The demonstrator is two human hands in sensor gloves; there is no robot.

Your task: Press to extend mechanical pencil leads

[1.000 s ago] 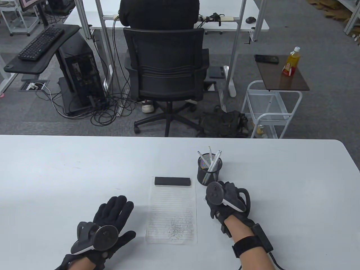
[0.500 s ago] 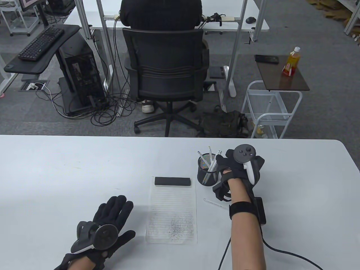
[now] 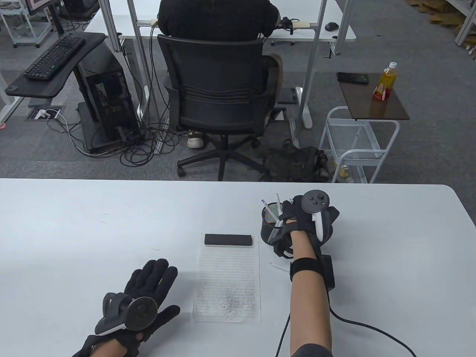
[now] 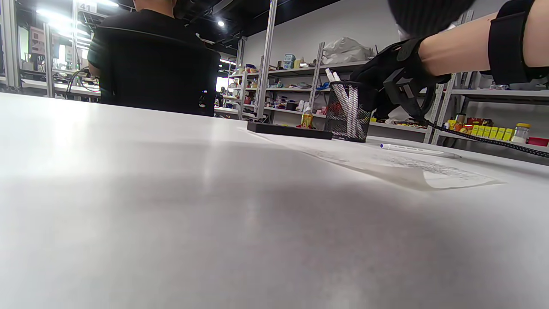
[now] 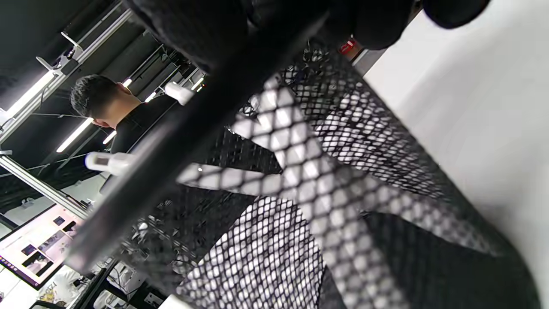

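White and broad, the table [image 3: 111, 223] fills the near half of the table view, with an office floor beyond it where a person in black sits in a mesh office chair [image 3: 219, 93] facing away; further right stands a white wire cart [image 3: 359, 143] carrying a brown board with an orange drink bottle [image 3: 386, 81] on it.

Near the table's middle lies a lined sheet of paper [image 3: 227, 277], speckled with pencil marks on its near half; a black bar-shaped case [image 3: 228, 240] lies across its far end; just right of that stands a black mesh pen cup [image 3: 268, 227] holding white mechanical pencils [image 3: 265, 206] that lean out over its rim; another white mechanical pencil [image 3: 278, 266] lies flat on the table near the cup's near side, just beside the right forearm.

The right hand [image 3: 303, 219] is reaching at the cup's right rim, its fingers [image 3: 287, 210] curled in among the pencil tops; whether they pinch a pencil or only touch it I cannot tell, since the glove and tracker cover the tips; the right wrist view shows only the mesh [image 5: 326, 180] very close, white pencil shapes behind it, and dark glove at the top edge.

The left hand [image 3: 143, 297] rests palm down on the table left of the paper, fingers spread and holding nothing.
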